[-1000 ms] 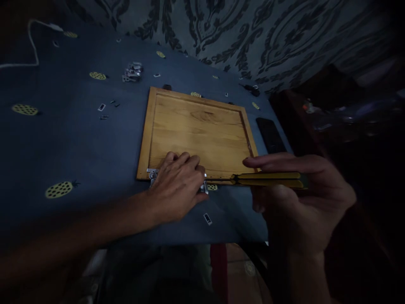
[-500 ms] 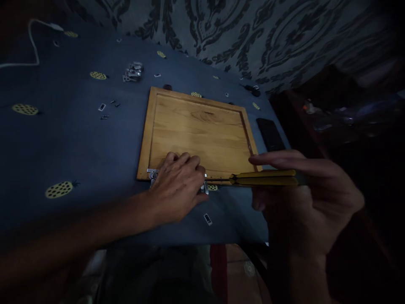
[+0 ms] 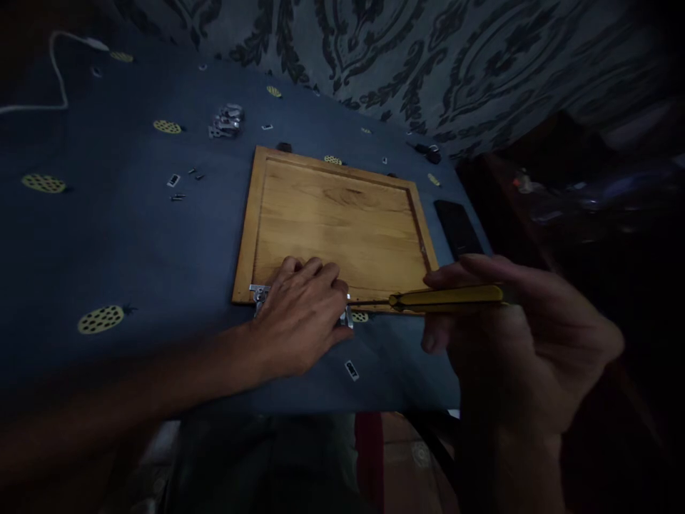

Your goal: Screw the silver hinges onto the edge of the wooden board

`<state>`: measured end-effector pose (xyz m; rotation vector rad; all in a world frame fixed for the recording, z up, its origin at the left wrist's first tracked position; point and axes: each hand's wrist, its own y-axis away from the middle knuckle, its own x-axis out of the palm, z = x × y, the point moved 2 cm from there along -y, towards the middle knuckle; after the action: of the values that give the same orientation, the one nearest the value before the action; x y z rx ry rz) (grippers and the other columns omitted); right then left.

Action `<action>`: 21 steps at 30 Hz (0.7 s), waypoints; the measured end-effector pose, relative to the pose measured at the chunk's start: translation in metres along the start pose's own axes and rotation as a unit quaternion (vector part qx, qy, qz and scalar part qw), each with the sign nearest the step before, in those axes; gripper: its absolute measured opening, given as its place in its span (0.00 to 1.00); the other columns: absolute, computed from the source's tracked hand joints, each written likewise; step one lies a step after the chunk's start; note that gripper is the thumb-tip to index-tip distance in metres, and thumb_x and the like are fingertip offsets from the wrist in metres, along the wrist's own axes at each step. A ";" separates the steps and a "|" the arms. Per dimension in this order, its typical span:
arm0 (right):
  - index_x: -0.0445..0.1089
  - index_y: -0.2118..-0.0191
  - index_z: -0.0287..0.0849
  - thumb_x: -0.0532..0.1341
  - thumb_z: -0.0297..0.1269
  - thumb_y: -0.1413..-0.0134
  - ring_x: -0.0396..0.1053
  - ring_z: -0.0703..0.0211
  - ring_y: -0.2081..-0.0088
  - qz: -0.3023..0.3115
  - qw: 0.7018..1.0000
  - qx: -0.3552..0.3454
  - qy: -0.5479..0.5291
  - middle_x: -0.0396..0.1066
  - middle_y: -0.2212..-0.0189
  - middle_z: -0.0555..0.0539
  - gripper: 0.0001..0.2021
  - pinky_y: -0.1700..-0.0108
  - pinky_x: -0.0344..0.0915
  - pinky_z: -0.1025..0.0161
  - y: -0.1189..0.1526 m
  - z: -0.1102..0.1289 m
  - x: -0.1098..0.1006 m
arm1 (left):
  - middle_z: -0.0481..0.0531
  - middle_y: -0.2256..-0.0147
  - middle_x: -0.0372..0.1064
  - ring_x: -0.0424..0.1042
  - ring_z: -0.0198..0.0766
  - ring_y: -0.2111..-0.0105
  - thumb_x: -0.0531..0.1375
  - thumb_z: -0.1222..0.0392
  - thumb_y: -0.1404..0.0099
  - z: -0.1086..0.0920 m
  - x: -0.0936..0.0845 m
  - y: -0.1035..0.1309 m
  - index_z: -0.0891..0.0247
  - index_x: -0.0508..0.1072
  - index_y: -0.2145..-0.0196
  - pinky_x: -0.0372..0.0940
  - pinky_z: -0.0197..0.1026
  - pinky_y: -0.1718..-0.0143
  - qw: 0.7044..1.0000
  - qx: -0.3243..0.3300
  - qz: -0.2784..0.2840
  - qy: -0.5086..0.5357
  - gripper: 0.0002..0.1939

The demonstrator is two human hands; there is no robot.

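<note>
A framed wooden panel [image 3: 337,221] lies flat on the blue patterned cloth. My left hand [image 3: 305,314] rests over its near edge with fingers curled and pressed down on a metal hinge [image 3: 259,294]. Most of the hinge is hidden under the hand; shiny metal shows on both sides of it. In my right hand [image 3: 514,335] is a screwdriver with a yellow handle [image 3: 449,297], held level between thumb and fingers. Its thin shaft runs left along the panel's near edge to the metal beside my left hand. The tip is hidden.
Several metal hinges [image 3: 227,121] lie in a pile behind the panel's left side. Several small screws [image 3: 179,197] are scattered left of it. A black phone [image 3: 457,227] lies to the right, with a dark object [image 3: 428,151] farther back. A white cable [image 3: 56,68] crosses the far left corner.
The screwdriver's handle has turned in my right hand, and the right fingers have shifted around it. My left hand stays in place on the hinge.
</note>
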<state>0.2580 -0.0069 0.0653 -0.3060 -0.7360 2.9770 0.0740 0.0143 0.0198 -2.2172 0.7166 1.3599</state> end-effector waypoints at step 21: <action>0.81 0.61 0.47 0.73 0.29 0.48 0.72 0.63 0.77 -0.016 1.000 0.004 -0.007 0.82 0.63 0.49 0.09 0.85 0.67 0.67 -0.006 0.003 0.006 | 0.55 0.58 0.71 0.70 0.51 0.52 0.67 0.47 0.32 0.000 -0.001 -0.001 0.65 0.76 0.57 0.59 0.51 0.51 1.000 -0.005 0.006 0.006 0.17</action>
<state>0.2516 -0.0022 0.0701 -0.2704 -0.7219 2.9555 0.0743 0.0155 0.0202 -2.2353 0.7299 1.3593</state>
